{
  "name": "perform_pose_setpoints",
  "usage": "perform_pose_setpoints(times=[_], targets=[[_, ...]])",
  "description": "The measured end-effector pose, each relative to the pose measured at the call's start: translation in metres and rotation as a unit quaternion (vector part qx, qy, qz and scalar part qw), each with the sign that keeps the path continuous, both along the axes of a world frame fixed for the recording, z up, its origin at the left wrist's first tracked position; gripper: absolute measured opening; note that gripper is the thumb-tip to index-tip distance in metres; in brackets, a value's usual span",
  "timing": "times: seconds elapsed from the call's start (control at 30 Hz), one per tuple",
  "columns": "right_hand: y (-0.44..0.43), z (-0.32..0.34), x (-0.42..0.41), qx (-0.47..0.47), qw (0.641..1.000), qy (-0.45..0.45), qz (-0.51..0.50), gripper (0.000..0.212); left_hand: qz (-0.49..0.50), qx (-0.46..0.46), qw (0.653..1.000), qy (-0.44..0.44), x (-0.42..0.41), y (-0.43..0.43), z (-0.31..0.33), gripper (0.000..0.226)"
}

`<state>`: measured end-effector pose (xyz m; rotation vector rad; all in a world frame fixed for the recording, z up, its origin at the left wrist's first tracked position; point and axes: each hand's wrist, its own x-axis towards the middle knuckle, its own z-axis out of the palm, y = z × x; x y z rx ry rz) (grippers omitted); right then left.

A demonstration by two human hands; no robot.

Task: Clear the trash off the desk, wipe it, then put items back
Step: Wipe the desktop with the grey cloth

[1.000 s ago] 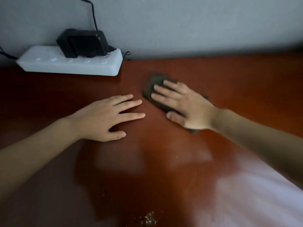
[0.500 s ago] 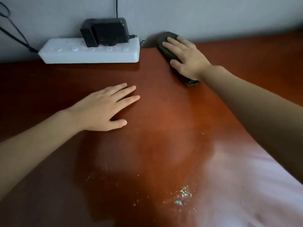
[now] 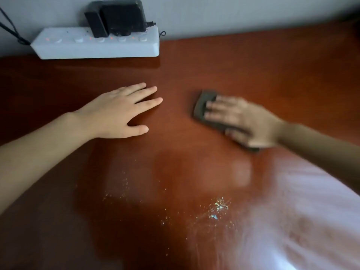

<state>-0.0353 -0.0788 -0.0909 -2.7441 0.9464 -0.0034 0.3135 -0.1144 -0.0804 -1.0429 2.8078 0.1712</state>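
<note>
A dark folded cloth (image 3: 202, 106) lies flat on the red-brown desk (image 3: 253, 71), right of centre. My right hand (image 3: 245, 121) presses on it with straight fingers and is motion-blurred; most of the cloth is hidden under the palm. My left hand (image 3: 120, 112) rests flat on the desk to the left, fingers spread and straight, holding nothing. Small glittery crumbs (image 3: 218, 208) are scattered on the near part of the desk.
A white power strip (image 3: 93, 44) lies against the wall at the back left, with black adapters (image 3: 118, 16) plugged in and a black cable (image 3: 11, 30) at its left end. Bright glare covers the desk's near right corner (image 3: 302, 221).
My right hand has slid the cloth back from the wall edge toward me and slightly right. My left hand has stayed flat in nearly the same spot.
</note>
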Motion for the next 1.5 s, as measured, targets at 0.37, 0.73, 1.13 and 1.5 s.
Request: perform_pose_setpoints(times=[0.37, 0.73, 1.13, 1.5], targets=[[0.084, -0.006, 0.028, -0.004, 1.000, -0.002, -0.023, 0.057, -0.126, -0.011, 0.992, -0.013, -0.001, 0.027, -0.001, 0.063], [0.171, -0.003, 0.018, -0.009, 0.997, 0.028, -0.069, 0.051, -0.092, 0.047, 0.994, -0.041, -0.015, 0.051, 0.006, 0.065], [0.211, -0.005, 0.074, -0.033, 0.989, 0.013, -0.146, 0.061, -0.093, 0.025, 0.994, -0.045, -0.017, 0.059, 0.008, 0.065], [0.110, 0.013, 0.020, 0.013, 0.933, 0.027, -0.359, 0.056, -0.090, 0.004, 0.993, -0.081, -0.019, 0.062, 0.014, 0.064]])
